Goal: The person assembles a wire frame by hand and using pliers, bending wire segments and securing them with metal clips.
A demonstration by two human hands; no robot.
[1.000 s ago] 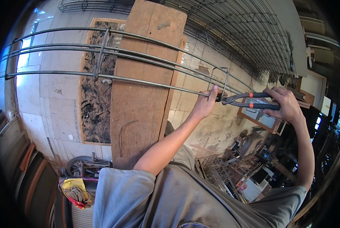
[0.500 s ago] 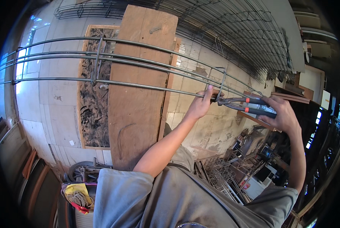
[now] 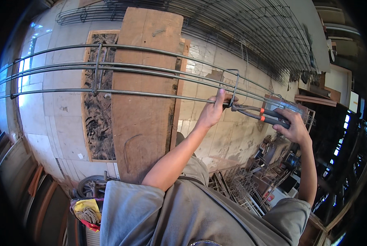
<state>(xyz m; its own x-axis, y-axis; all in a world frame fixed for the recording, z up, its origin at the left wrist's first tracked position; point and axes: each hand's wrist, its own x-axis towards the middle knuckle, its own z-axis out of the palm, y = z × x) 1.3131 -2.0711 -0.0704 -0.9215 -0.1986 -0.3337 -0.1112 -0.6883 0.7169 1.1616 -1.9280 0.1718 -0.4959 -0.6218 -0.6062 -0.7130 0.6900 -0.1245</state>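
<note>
gripped the metal cage [image 3: 150, 73], stretched across the wooden board [image 3: 138, 119], probably stiff and best steadied beside the hoop [image 3: 235, 88], by its near rod [image 3: 150, 94] in the left hand [image 3: 211, 113], and pliers [image 3: 263, 110] in the right hand [image 3: 295, 127].

1. The left hand [image 3: 211, 115] grips the nearest rod [image 3: 150, 95] of a long grey steel-bar cage [image 3: 142, 71], thumb raised.
2. The right hand [image 3: 295, 126] holds grey metal pincers [image 3: 270, 112] with black, orange-banded handles, their head at the lower corner of a rectangular steel stirrup [image 3: 235, 86].
3. The cage crosses over a broad brown wooden board [image 3: 144, 117].
4. Dark wire cages [image 3: 253, 35] fill the upper right.
5. A yellow-and-red bag [image 3: 90, 203] sits lower left.
</note>
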